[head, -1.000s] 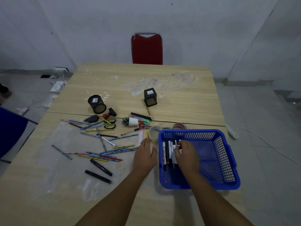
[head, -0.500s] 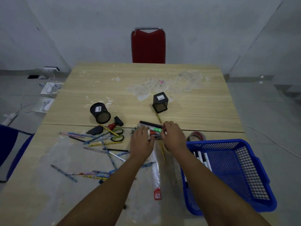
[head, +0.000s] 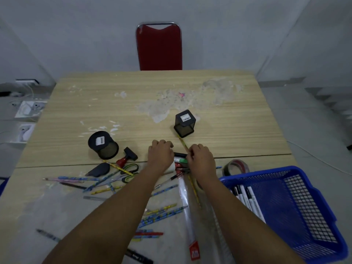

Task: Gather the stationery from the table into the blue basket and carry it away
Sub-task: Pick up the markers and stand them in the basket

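Where the tabletop [head: 228,119] seam runs, left hand [head: 161,155] and right hand [head: 201,159] are seen curled over clustered markers [head: 180,159]; actual grip cannot be told. Blue basket [head: 323,221], holding white pens [head: 247,199], is placed near-right.

The room had plain grey walls [head: 76,35] and a grey floor [head: 314,121]. A red chair [head: 159,48] with a metal frame stood at the far edge of the wooden surface [head: 114,111], which was worn and patchy. White boxes [head: 28,109] lay on the floor at the left.
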